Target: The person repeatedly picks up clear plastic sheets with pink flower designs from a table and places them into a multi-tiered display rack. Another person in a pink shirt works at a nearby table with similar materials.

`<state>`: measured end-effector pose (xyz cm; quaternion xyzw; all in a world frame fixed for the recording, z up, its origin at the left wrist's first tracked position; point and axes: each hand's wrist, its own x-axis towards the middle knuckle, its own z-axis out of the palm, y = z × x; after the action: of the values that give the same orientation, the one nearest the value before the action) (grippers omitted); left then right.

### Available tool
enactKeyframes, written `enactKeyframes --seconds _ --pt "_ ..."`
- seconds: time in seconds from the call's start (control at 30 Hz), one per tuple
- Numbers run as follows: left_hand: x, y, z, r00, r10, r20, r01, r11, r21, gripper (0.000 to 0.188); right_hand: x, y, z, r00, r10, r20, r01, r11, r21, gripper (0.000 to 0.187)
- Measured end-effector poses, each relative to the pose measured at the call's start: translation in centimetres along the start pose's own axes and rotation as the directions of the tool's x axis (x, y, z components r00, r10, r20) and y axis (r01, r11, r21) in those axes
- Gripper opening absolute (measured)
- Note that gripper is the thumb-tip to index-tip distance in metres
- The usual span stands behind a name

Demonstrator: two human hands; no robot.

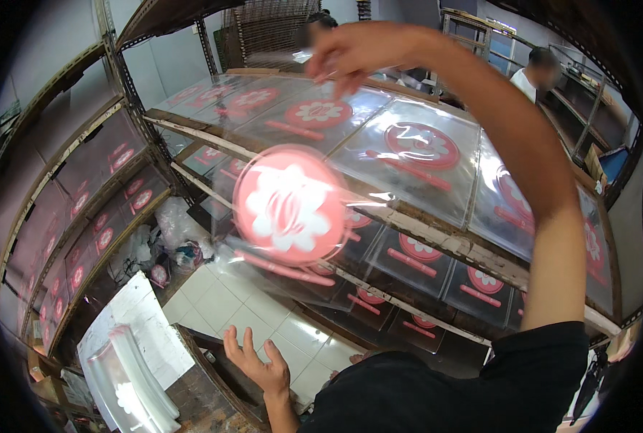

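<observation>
A clear plastic sheet printed with a pink disc and white flower (290, 206) hangs in the air before the rack, blurred by motion. My right hand (357, 58) is raised over the upper shelf, fingers bent and closed at the sheet's top; the exact grip is blurred. Below the sheet and apart from it, my left hand (258, 363) is open, fingers spread and nothing in it. On a worktable (206, 404) to the left, a stack of clear plastic sheets (144, 379) lies partly over a white board (137, 310).
A tiered drying rack (437, 220) with similar printed sheets spans the front. Another rack (94, 191) with printed sheets stands left. Crumpled clear plastic (181, 224) lies between them above the tiled floor (253, 310). Two people, one at right (525, 83), are beyond the rack.
</observation>
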<state>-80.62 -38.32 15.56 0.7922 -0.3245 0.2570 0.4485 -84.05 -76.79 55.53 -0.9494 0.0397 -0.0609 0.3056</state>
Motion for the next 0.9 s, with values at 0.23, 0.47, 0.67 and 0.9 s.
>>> enactKeyframes --seconds 0.23,0.47,0.67,0.9 --pt "-10.2 -7.5 8.1 0.883 -0.284 0.375 0.292 0.956 0.035 0.035 -8.9 11.4 -8.4 0.926 0.323 -0.196 -0.306 0.945 0.115 0.027" --pt "-23.7 -13.4 10.9 0.566 -0.443 0.695 0.355 0.892 0.28 0.039 -11.8 22.4 -7.0 0.827 0.56 -0.059 -0.545 0.822 0.165 0.027" --pt "-29.9 -15.3 9.5 0.24 -0.57 0.786 0.44 0.785 0.436 0.043 -12.4 27.3 -8.1 0.803 0.587 -0.102 -0.585 0.809 0.054 0.025" --pt "-37.6 -17.8 8.7 0.231 -0.668 0.707 0.476 0.712 0.517 0.044 -10.8 30.6 -9.7 0.78 0.609 -0.141 -0.617 0.787 -0.016 0.024"
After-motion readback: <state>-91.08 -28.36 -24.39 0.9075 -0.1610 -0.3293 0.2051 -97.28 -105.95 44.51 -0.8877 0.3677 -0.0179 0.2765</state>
